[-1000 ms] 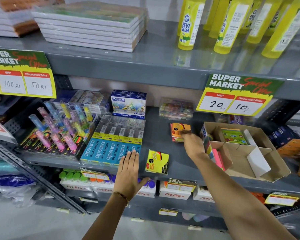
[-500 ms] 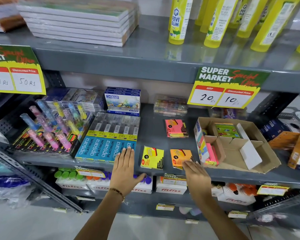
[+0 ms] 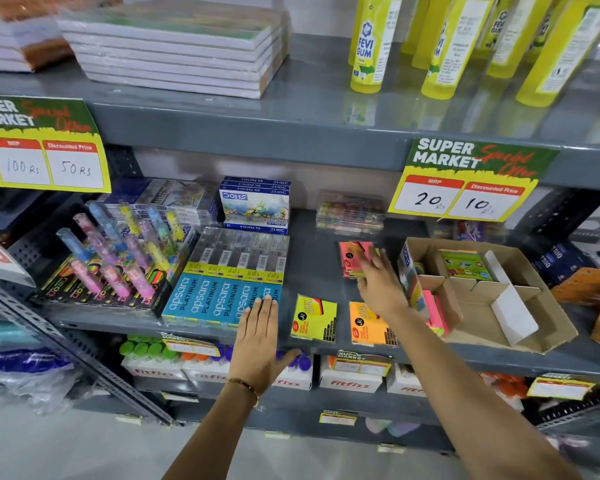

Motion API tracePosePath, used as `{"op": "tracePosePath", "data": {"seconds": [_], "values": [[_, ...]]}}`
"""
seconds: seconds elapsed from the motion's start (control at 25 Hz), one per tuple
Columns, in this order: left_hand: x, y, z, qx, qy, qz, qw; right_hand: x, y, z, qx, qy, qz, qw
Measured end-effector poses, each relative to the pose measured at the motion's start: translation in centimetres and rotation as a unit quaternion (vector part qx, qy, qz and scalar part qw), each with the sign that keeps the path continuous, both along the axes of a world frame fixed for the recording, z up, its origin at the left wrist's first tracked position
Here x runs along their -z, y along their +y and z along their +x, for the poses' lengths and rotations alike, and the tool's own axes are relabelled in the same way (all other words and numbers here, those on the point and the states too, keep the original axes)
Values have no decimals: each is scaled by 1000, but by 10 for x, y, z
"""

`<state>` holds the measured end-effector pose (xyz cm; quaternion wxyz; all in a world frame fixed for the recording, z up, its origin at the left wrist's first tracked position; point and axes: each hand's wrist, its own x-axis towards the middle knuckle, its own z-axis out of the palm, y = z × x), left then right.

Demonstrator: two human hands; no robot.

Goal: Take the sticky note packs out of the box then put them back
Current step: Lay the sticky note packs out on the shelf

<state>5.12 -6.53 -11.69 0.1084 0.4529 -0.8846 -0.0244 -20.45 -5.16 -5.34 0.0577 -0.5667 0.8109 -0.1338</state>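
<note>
The box (image 3: 520, 306) sits open on the grey shelf (image 3: 312, 265), toward its right end, and serves as the reference here. Inside it, a green pack (image 3: 465, 265) lies in the rear compartment and pink packs (image 3: 435, 313) stand on edge in the front-left compartment; a white divider (image 3: 513, 317) lies loose in the front.

Three sticky note packs lie on the shelf left of the box. The pink pack (image 3: 352, 258) is level with the box's rear. The orange pack (image 3: 368, 323) lies just left of the box's front corner, and the yellow pack (image 3: 314, 318) lies left of the orange one, apart from it.

The right hand (image 3: 378, 282) reaches to the pink pack, its fingers (image 3: 369, 263) laid over the pack's right edge. Whether this grip has closed on the pack cannot be told, as the frame is blurred there.

The left hand (image 3: 260, 337) is well left of the box, flat and open, holding nothing, fingertips on the blue pencil boxes (image 3: 219, 299) at the shelf's front edge.
</note>
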Motion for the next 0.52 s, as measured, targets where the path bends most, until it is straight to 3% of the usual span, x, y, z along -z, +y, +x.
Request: {"op": "tracePosePath", "data": {"seconds": [0.12,0.36,0.52], "values": [[-2,0,0,-4,0,-10,1000,14,-27,-14,-15,45,126,991],[-1,0,0,8,-3,-54,998,22,-16,-6,19,137,-46,989],[-2,1,0,8,-2,-56,998,21,-26,0,-11,150,-25,988]]}}
